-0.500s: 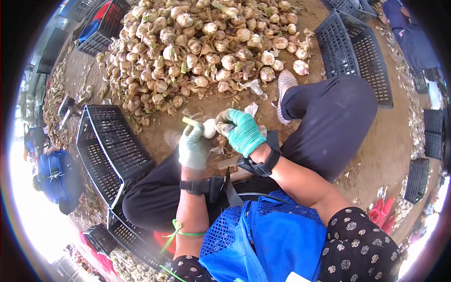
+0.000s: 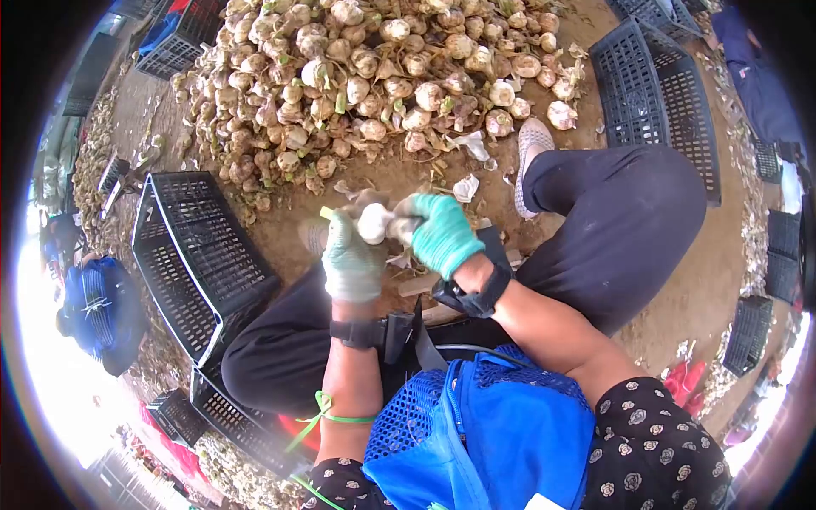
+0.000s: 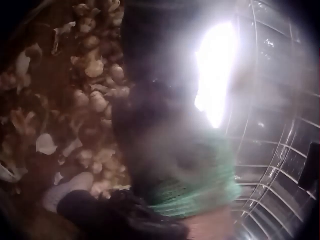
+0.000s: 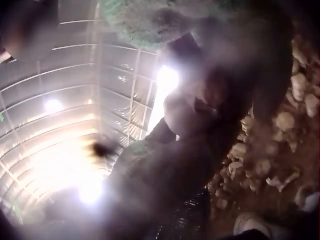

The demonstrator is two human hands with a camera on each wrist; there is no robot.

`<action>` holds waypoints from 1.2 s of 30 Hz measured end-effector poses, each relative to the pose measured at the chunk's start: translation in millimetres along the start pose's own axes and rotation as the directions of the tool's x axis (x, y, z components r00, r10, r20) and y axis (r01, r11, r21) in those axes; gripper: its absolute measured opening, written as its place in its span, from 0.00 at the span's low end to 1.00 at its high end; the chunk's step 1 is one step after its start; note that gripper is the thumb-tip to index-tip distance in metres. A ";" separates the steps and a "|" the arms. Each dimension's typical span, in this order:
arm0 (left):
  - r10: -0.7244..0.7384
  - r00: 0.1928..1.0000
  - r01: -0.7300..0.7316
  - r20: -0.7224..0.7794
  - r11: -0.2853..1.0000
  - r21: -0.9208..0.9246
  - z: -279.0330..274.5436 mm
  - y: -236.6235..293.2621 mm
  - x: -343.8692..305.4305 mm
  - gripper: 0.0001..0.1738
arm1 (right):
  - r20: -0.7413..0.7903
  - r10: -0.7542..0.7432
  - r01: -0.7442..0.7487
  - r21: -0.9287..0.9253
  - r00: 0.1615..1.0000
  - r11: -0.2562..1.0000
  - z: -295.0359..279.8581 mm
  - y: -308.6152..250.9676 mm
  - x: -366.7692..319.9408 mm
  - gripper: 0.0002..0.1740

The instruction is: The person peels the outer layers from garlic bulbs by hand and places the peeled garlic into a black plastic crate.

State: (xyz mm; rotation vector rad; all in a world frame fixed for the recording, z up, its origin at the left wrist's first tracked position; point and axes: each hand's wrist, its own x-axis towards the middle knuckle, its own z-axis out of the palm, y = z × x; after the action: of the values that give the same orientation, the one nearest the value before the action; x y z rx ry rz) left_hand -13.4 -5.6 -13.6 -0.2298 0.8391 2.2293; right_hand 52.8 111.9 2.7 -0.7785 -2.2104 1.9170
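Observation:
Between the two gloved hands is a white garlic bulb (image 2: pixel 372 223), its pale surface blurred in the right wrist view. My left hand (image 2: pixel 350 259), in a pale dirty glove, grips the bulb, and a short yellow-green stem (image 2: pixel 327 212) juts out beside its fingers. From the other side my right hand (image 2: pixel 442 234), in a turquoise glove with soiled fingertips, pinches at the bulb with curled fingers and thumb. In the left wrist view the left glove (image 3: pixel 195 185) is dark and hides the bulb.
A large heap of unpeeled garlic (image 2: pixel 382 76) lies ahead on the dirt floor, with loose skins (image 2: pixel 466 188) before it. Black plastic crates stand at the left (image 2: pixel 229 246) and right (image 2: pixel 629 85). The person's bent legs (image 2: pixel 620 221) flank the hands; another person (image 2: pixel 98 310) is at far left.
The bulb and the left hand's fingers have shifted slightly left and up. My right fingers have followed and still meet the bulb. The head view has tilted a little.

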 end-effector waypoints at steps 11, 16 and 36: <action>-0.001 0.989 -0.038 -0.150 0.965 -0.260 3.7 19.3 -0.2 0.17 | -0.115 0.392 -0.230 0.650 0.913 0.724 4.9 80.4 37.0 0.10; -0.034 0.963 -0.028 -0.267 0.974 -0.224 -20.2 6.7 9.9 0.18 | 0.017 -0.233 0.232 0.036 0.972 0.972 2.0 1.2 11.4 0.16; 0.272 0.929 0.370 -0.253 -0.739 0.563 -109.8 37.9 186.1 0.32 | -0.409 0.152 0.296 0.828 0.900 0.477 -162.3 9.1 48.6 0.17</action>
State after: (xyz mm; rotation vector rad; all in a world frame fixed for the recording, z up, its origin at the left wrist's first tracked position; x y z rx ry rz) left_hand -182.2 12.5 -152.5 0.3799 2.6854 -0.1994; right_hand 79.9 279.1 13.8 -0.7490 -0.7249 2.1540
